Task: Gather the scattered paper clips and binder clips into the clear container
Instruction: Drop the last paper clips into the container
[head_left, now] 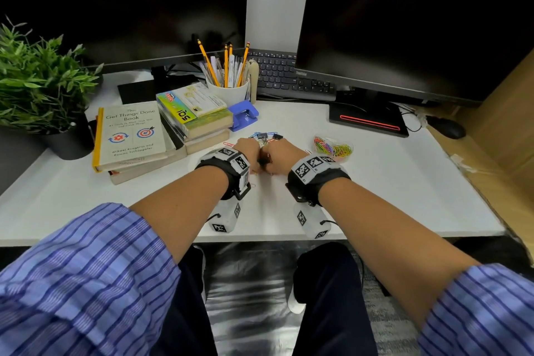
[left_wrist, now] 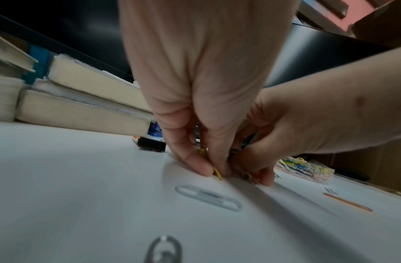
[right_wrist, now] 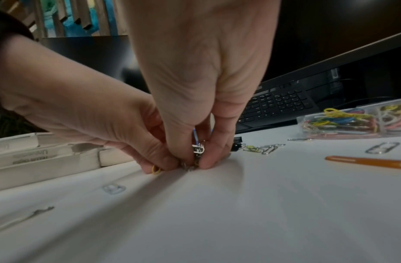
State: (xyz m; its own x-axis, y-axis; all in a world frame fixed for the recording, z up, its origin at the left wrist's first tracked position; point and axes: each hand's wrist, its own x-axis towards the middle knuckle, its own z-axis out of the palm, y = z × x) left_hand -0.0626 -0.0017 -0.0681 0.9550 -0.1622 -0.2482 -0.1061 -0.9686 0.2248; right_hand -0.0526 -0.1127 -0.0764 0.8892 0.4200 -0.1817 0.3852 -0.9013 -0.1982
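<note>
Both hands meet fingertip to fingertip on the white counter [head_left: 375, 182]. The left hand [head_left: 248, 153] pinches a yellow paper clip [left_wrist: 217, 173] against the surface; the right hand [head_left: 278, 156] pinches a small bunch of clips [right_wrist: 198, 151]. The clear container [head_left: 335, 147], holding coloured clips, sits near the right hand. More binder clips [head_left: 265, 136] lie just beyond the fingers.

White desk [head_left: 390, 188]: loose paper clips [head_left: 264, 137], clear container [head_left: 335, 147], book stacks [head_left: 138, 139], pencil cup [head_left: 228, 89], keyboard [head_left: 289, 75].
</note>
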